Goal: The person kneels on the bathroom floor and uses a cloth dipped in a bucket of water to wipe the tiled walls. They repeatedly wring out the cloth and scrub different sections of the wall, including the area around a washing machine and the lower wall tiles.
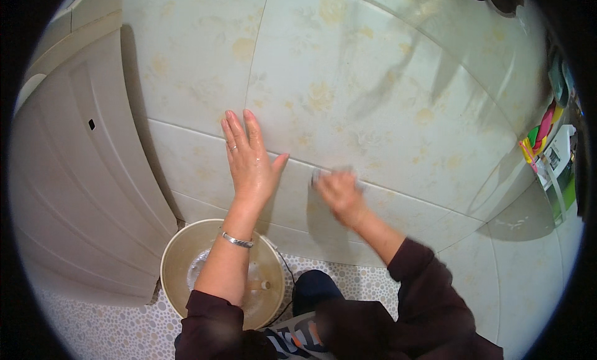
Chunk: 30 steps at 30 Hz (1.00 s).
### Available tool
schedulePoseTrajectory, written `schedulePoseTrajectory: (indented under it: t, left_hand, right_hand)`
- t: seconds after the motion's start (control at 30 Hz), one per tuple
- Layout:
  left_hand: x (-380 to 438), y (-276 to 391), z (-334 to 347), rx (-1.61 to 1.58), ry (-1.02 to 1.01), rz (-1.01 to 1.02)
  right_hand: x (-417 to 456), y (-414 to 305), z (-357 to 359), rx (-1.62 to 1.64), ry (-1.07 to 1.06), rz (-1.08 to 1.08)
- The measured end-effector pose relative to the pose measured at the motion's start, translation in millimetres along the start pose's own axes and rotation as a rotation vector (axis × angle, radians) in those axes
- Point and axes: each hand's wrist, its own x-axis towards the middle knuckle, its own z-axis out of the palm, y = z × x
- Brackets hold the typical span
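Wet and spread, my left hand (252, 166) rests with fingers apart on the floral wall tiles (196, 80), across a horizontal grout line. It holds nothing. To its right, my right hand (340, 192) is blurred by motion, its fingers curled around a small dark object (315, 179) close to the same grout line. The blur hides what that object is. Below my left forearm stands a round beige bucket (169, 252) with sudsy water and what looks like a handle inside.
A large beige plastic panel (88, 173) stands at the left. A thin dark cord (290, 271) runs beside the bucket on the pebble-patterned floor (116, 322). At the far right, colourful items (543, 131) sit in a holder by the wall.
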Motion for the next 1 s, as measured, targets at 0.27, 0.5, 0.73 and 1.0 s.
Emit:
schedulePoseTrajectory:
  t: [0.27, 0.5, 0.73, 1.0]
  left_hand:
    - [-1, -4, 3, 0.071, -0.020, 0.006]
    - [-66, -58, 7, 0.123, -0.125, -0.171]
    - [-143, -127, 12, 0.417, -0.666, -0.162]
    - [-149, -137, 1, 0.337, -0.653, -0.071]
  right_hand:
    - [14, 30, -12, -0.020, 0.132, -0.010]
    - [162, 98, -88, -0.334, 0.702, 0.121]
    - [-79, -73, 100, 0.345, -0.226, 0.081]
    - [32, -54, 97, 0.282, 0.231, 0.022]
